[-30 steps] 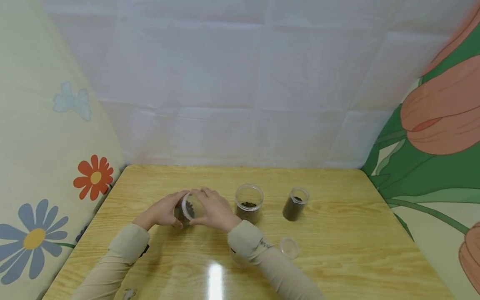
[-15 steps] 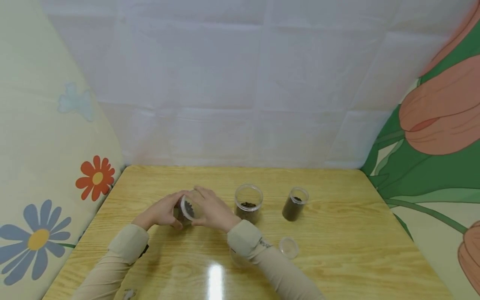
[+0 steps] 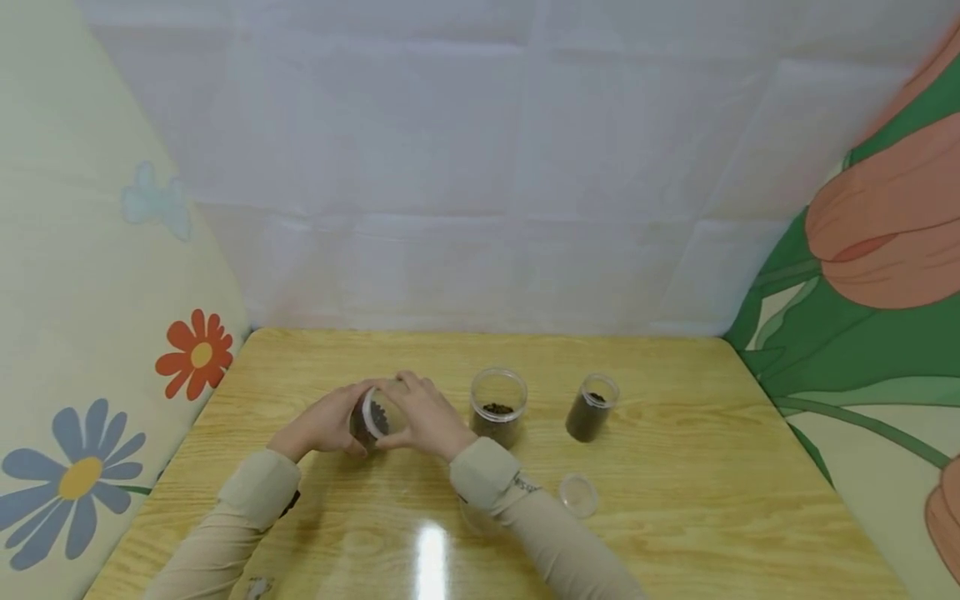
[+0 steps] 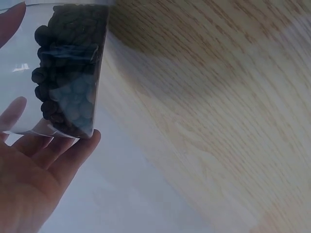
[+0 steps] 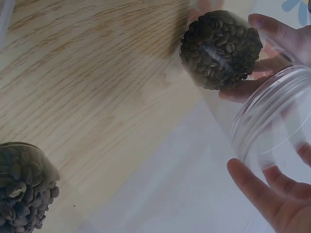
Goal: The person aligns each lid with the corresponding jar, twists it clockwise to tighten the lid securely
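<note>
In the head view my left hand (image 3: 330,423) grips a clear jar (image 3: 363,423) of coffee beans, tilted with its mouth to the right. My right hand (image 3: 429,417) curls its fingers around a clear lid at that mouth. The right wrist view shows the ridged clear lid (image 5: 265,104) between my right fingers (image 5: 252,187), with beans (image 5: 221,51) heaped at the jar's bottom beyond. From the left wrist, the jar (image 4: 73,68) appears on its side, my left hand (image 4: 36,170) under it. How tightly the lid sits is hard to tell.
A wide open jar (image 3: 498,427) of beans stands right of my right hand. Farther right is a narrower jar (image 3: 587,417) with dark contents. A small clear lid (image 3: 578,497) lies nearer me. Another clear disc (image 3: 474,518) is partly hidden by my right sleeve.
My right hand's fingers have shifted and turned slightly at the jar's mouth. The left hand and the jar stay in nearly the same place.
</note>
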### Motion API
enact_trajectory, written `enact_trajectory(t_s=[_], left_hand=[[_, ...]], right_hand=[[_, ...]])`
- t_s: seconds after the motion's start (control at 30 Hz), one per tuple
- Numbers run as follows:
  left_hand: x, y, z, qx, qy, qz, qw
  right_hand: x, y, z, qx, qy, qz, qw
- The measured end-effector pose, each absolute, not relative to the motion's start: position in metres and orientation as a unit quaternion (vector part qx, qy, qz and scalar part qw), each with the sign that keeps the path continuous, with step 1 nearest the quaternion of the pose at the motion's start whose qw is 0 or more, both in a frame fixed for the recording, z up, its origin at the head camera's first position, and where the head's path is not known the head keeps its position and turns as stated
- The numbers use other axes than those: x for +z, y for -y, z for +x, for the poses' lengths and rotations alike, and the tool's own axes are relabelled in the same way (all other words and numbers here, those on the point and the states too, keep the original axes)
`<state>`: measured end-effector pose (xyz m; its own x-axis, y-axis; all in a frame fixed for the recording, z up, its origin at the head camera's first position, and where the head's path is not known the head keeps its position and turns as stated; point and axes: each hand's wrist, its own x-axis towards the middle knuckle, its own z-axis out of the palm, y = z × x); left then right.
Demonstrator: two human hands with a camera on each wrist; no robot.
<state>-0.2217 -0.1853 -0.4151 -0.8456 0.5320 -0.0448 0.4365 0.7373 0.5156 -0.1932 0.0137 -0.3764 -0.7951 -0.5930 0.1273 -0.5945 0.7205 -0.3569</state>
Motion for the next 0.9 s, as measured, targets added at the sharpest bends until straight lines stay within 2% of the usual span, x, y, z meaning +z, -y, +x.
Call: enact_trajectory(t_s=[0.37, 0.7, 0.9], left_hand=[[-0.413, 0.186, -0.217, 0.258, -0.927, 0.257, 0.092], [-0.417, 0.189, -0.218, 0.283, -0.918, 0.265, 0.085], [-0.419, 0.189, -0.217, 0.288, -0.92, 0.251, 0.088]], right_hand=[[-0.373, -0.01, -0.19, 0.183, 0.932, 0.312, 0.004], [-0.367, -0.008, -0.186, 0.175, 0.936, 0.304, -0.017], [-0.348, -0.016, -0.177, 0.196, 0.934, 0.3, 0.0]])
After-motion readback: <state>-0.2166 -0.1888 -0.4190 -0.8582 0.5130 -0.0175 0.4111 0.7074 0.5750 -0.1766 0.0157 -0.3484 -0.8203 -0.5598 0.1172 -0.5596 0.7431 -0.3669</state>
